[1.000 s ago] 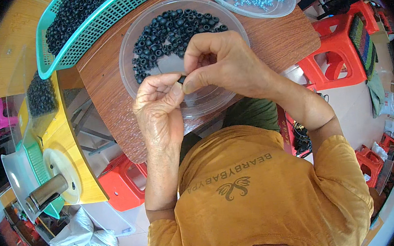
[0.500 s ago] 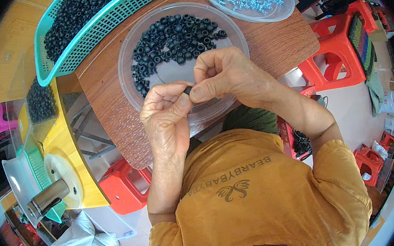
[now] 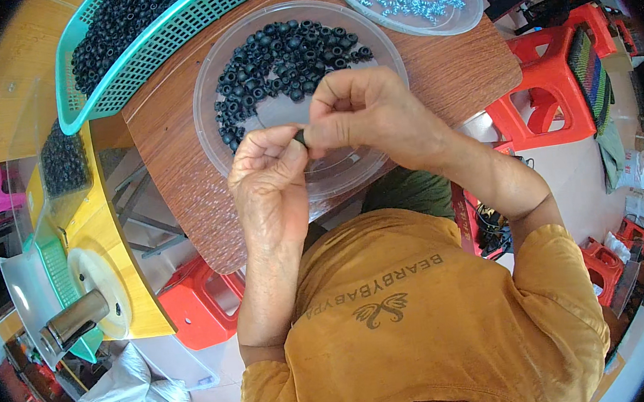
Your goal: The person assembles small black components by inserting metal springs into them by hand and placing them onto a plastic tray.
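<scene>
My left hand (image 3: 268,177) is closed, with a small black round part (image 3: 299,136) pinched between thumb and fingers. Against that part, the thumb and fingers of my right hand (image 3: 375,110) press together. They partly cover it, and what they pinch is hidden. Both hands are above the near side of a clear round plastic tub (image 3: 200,104). Many loose black hollow parts (image 3: 278,62) of a similar size lie spread over its far and left side. The bottom of the tub shows bare just beyond my fingers.
A teal mesh basket (image 3: 168,47) heaped with black parts stands far left. At the far right, a clear round lid (image 3: 440,23) holds tiny shiny metal pieces. Red stools (image 3: 540,95) stand beyond the table (image 3: 472,70). A metal flask (image 3: 77,319) is at the left.
My right hand has shifted slightly up and its thumb now covers more of the small black part. My left hand stays nearly in place.
</scene>
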Demonstrator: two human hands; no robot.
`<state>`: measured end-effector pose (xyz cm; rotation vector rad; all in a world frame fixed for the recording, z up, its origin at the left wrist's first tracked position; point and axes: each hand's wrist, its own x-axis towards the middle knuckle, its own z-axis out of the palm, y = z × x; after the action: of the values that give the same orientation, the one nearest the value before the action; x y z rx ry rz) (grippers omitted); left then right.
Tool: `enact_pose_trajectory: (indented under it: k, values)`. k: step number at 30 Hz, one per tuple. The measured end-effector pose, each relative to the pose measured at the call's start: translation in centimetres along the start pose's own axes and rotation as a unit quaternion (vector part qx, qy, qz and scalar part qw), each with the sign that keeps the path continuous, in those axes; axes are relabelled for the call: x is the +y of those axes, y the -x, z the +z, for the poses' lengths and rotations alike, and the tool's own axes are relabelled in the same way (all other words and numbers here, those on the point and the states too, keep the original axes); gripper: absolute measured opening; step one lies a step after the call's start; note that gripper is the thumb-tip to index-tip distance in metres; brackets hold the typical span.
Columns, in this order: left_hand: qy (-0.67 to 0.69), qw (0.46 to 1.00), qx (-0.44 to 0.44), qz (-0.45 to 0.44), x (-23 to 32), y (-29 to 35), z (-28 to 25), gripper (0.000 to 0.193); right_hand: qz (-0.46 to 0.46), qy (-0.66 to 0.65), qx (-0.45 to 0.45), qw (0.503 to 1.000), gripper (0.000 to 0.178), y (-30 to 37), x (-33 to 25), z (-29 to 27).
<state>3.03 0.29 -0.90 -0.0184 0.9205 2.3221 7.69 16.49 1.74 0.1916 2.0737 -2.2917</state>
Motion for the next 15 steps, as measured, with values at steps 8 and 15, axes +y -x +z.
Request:
enact_pose_trajectory:
  k: [8, 15]
  values:
    - [-0.052, 0.998, 0.004, 0.038, 0.1, -0.3, 0.1, 0.015, 0.037, -0.051, 0.039, 0.997, 0.014, -0.7, -0.9, 0.3]
    - [-0.073, 0.996, 0.02, 0.043, 0.7, -0.3, -0.2, 0.016, 0.029, 0.037, 0.078, 0.996, 0.013, -0.8, 0.4, -1.2]
